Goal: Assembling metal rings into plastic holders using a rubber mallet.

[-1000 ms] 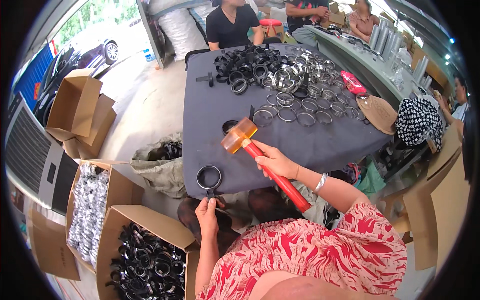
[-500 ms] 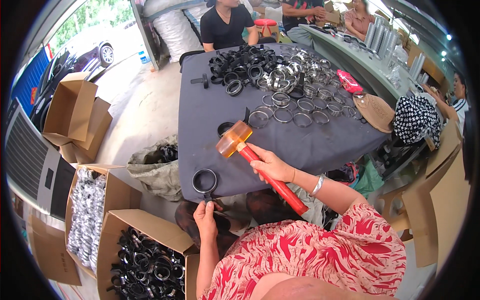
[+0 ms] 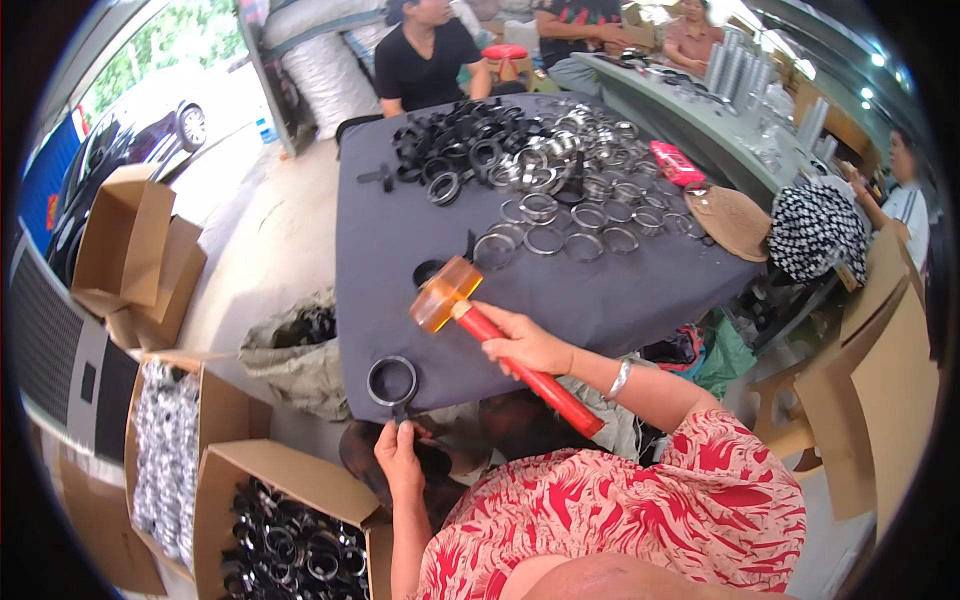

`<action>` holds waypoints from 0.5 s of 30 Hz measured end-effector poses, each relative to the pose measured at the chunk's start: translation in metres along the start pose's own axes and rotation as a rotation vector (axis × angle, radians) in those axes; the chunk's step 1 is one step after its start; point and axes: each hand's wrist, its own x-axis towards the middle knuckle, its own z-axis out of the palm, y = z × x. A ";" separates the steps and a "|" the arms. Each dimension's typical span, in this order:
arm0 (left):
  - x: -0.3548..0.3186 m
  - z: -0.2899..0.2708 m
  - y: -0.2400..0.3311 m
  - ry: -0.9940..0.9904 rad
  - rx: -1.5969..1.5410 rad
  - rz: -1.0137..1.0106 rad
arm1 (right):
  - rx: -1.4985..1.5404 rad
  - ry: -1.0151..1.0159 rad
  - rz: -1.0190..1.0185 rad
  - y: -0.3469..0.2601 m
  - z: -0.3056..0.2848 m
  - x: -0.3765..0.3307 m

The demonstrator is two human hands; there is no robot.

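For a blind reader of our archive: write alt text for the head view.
Seen from above, a person's right hand holds a red-handled mallet with an amber head over a grey-covered table, while the left hand holds a black ring at the table's near edge. Black and silver rings are heaped at the far side, and a box of black rings stands below.

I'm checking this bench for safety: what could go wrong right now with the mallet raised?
The left hand holds the black ring by its stem at the table's near edge; a stray blow from the mallet in the right hand might catch those fingers. Sitting at the edge, the ring could also slip off when struck.
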 end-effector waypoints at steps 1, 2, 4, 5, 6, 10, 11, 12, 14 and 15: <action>-0.001 -0.004 -0.001 -0.013 -0.014 0.016 | -0.007 -0.009 0.002 -0.001 0.002 0.001; -0.002 -0.003 -0.002 -0.005 -0.029 0.024 | -0.013 -0.019 0.005 -0.002 0.003 0.002; -0.002 -0.004 -0.005 -0.012 -0.053 0.045 | -0.017 -0.026 -0.007 -0.002 0.002 0.001; 0.000 -0.004 -0.007 -0.019 -0.057 0.046 | -0.023 -0.033 -0.009 -0.002 0.001 0.001; 0.001 -0.004 -0.007 -0.022 -0.062 0.045 | -0.030 -0.042 -0.010 -0.003 0.000 0.001; 0.000 -0.003 -0.004 -0.026 -0.061 0.021 | -0.085 -0.051 -0.025 -0.003 0.001 0.000; 0.000 -0.003 -0.004 -0.023 -0.063 0.020 | -0.086 -0.053 -0.023 -0.002 0.001 0.001; 0.001 -0.005 -0.004 -0.030 -0.044 0.005 | -0.093 -0.077 -0.026 0.000 0.000 0.002; 0.001 -0.006 -0.004 -0.031 -0.027 -0.013 | -0.100 -0.104 -0.025 0.001 0.000 0.003; 0.001 -0.006 -0.004 -0.039 -0.034 -0.011 | -0.157 -0.132 -0.031 0.000 0.000 0.004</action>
